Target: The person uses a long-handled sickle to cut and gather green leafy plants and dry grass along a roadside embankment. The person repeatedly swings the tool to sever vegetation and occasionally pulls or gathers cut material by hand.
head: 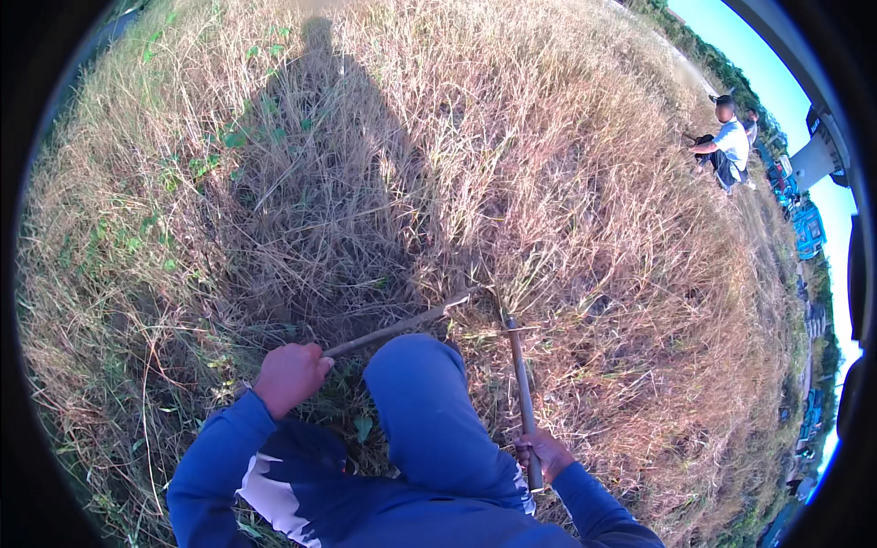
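My left hand (291, 378) is closed around a long thin wooden stick (390, 331), which slants up and right past my bent knee (418, 383). In my right hand (546, 452) is the lower part of the wooden handle (521, 383) of a sickle-like tool. A narrow bright piece (464, 297), apparently its blade, runs left from the handle's far end and meets or overlaps the stick's tip. Dry grass (527, 267) surrounds this end and partly hides it, so I cannot tell whether the two touch.
Tall dry grass (603, 171) covers the ground, with green leafy plants (233, 139) at upper left. A person (730, 144) squats at upper right, another person (751, 125) close behind. Blue vehicles (808, 229) and a pale pillar (812, 163) stand along the right edge.
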`<state>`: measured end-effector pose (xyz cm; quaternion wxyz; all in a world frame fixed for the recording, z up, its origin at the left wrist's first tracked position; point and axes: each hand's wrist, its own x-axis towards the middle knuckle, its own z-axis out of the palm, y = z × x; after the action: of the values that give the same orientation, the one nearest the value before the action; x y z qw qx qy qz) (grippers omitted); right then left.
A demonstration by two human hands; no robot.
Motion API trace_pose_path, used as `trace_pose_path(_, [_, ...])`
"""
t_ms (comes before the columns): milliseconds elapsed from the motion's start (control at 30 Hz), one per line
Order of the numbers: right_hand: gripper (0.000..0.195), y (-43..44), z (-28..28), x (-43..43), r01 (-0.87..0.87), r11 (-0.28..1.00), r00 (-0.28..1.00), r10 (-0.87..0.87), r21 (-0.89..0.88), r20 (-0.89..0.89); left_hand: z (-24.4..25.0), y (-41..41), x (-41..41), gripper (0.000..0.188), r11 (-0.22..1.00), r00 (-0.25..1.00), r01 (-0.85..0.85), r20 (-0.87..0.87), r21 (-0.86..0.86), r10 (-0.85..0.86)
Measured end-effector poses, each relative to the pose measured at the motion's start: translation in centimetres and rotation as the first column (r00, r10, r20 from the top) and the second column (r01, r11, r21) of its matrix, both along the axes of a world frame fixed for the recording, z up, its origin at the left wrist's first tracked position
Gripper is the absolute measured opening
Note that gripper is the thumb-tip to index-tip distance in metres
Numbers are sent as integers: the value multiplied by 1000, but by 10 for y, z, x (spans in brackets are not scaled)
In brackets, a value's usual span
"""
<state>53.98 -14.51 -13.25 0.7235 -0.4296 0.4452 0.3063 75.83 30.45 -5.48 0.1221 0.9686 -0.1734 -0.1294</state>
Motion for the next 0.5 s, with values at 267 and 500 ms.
trace_pose_path(267, [23,-2,105,-42,247,964,967,-240,-99,79,36,-3,4,30,977,1000,10,-8,-215,-12])
trace_pose_path(500, [20,-19,5,76,183,960,952,-120,-210,282,6,-50,52,31,983,993,-34,102,-181,54])
